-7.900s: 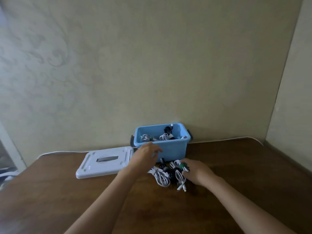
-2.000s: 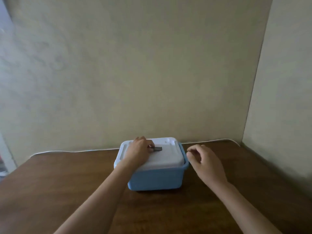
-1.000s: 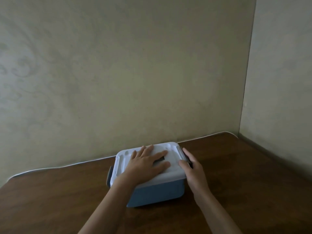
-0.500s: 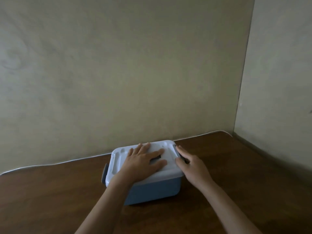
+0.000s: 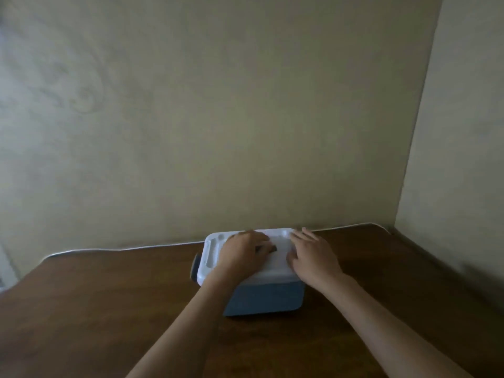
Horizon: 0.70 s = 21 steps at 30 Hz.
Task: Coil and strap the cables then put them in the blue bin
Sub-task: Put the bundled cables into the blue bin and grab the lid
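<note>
The blue bin (image 5: pixel 268 300) stands on the brown wooden table near the back wall, covered by its white lid (image 5: pixel 214 252). No cables show; the lid hides the bin's inside. My left hand (image 5: pixel 242 253) lies flat on the middle of the lid, fingers over its dark handle slot. My right hand (image 5: pixel 312 253) rests on the lid's right part, fingers spread and reaching toward the far right corner. A dark latch (image 5: pixel 195 267) sticks out on the bin's left side.
The wooden table (image 5: pixel 109 309) meets the beige wall behind the bin and a side wall at the right. A thin white cord (image 5: pixel 122 248) runs along the table's back edge.
My right hand has moved from the bin's right latch onto the top of the lid. My left hand stays flat on the lid. The view has shifted slightly.
</note>
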{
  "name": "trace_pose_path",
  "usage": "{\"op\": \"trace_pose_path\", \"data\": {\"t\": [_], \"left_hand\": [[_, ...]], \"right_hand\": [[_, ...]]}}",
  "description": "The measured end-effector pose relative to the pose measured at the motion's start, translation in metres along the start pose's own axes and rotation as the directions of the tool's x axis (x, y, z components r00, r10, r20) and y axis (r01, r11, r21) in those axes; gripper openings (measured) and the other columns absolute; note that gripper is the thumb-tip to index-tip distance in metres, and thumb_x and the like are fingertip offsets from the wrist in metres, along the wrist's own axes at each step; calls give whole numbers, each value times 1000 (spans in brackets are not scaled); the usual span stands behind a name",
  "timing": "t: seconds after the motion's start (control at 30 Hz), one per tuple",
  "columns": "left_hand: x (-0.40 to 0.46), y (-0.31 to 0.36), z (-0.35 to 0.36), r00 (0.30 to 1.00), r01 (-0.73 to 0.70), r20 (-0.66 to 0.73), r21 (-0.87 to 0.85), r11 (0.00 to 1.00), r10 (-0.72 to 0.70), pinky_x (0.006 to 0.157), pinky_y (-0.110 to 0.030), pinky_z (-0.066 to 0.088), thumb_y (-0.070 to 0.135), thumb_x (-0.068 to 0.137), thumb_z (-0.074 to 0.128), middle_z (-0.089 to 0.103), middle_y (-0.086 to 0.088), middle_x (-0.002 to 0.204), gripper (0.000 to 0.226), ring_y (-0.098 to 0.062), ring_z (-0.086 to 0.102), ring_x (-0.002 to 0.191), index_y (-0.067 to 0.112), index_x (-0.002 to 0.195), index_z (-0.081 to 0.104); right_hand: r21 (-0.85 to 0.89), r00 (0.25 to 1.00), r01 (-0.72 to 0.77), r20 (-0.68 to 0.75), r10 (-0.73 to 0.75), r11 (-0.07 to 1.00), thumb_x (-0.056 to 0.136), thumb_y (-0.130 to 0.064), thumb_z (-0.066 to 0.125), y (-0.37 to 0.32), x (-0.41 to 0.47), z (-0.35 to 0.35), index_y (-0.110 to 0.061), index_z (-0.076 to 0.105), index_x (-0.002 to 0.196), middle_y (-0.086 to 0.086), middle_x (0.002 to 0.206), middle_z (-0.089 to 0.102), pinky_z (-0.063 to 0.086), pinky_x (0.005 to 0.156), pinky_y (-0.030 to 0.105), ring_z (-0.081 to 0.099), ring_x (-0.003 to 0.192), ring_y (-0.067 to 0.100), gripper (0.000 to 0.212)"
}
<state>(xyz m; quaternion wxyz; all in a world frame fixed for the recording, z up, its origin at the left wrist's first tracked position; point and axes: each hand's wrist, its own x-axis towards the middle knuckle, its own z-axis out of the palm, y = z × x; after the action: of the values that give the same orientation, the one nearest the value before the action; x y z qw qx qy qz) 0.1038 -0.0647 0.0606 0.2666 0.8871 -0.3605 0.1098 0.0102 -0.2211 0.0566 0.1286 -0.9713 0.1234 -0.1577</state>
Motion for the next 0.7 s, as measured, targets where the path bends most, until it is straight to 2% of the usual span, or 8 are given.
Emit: {"op": "trace_pose_path", "data": {"t": [0.1,0.17,0.23,0.33,0.4,0.53,0.6,0.7], "left_hand": [[-18,-16,-11,953,81,-287,-55,995,-93,85,-36,47,29,93,56,70,0,107,23,-23,62,100,24,109,72],[-33,-38,-19,927,148,-346,-24,989,-148,90,-36,44,27,90,59,64,-2,116,31,-26,57,106,24,120,66],[-47,-61,-24,913,297,-292,-2,955,-285,100,-36,39,34,88,61,54,-5,131,49,-28,49,120,25,136,54],[-60,-90,-26,805,553,-100,-233,800,-585,101,-39,42,62,79,63,51,-7,130,73,-29,47,124,19,136,49],[-64,-96,-24,738,621,25,-417,664,-675,83,-33,48,71,73,64,61,-6,113,74,-24,60,108,11,117,59],[-68,-93,-14,751,529,201,-753,391,-629,61,-26,52,41,89,71,68,-3,79,40,-13,64,69,1,95,71],[-65,-92,-12,799,453,125,-768,452,-588,59,-26,48,32,91,70,67,-6,77,30,-13,60,69,2,91,70],[-61,-85,-17,841,413,58,-711,570,-537,71,-36,54,31,86,70,73,-17,99,29,-20,68,82,6,100,70]], "right_hand": [[30,989,151,-6,-151,988,106,-37,44,-33,9,9,-22,36,157,-5,166,28,16,124,37,20,154,16,53],[50,965,254,53,-256,966,104,-46,47,-48,18,20,-25,35,157,-7,166,25,15,124,37,17,154,15,58],[88,941,311,111,-320,946,101,-52,51,-57,30,25,-26,34,158,-8,167,24,14,123,33,16,154,12,65],[99,916,334,198,-348,937,97,-57,55,-64,45,28,-31,38,155,-12,165,26,20,121,31,22,152,11,66],[119,913,320,228,-339,940,96,-58,54,-64,49,31,-34,41,152,-12,161,33,26,119,32,31,147,10,61],[125,913,309,240,-331,943,97,-57,54,-62,50,35,-36,41,150,-13,159,37,26,118,30,34,145,9,59],[122,914,310,234,-331,943,97,-57,54,-61,51,36,-36,41,150,-13,159,37,26,118,28,34,145,8,58],[127,915,307,235,-329,943,96,-59,53,-60,51,37,-38,41,149,-16,158,36,26,119,29,33,145,7,58]]}}
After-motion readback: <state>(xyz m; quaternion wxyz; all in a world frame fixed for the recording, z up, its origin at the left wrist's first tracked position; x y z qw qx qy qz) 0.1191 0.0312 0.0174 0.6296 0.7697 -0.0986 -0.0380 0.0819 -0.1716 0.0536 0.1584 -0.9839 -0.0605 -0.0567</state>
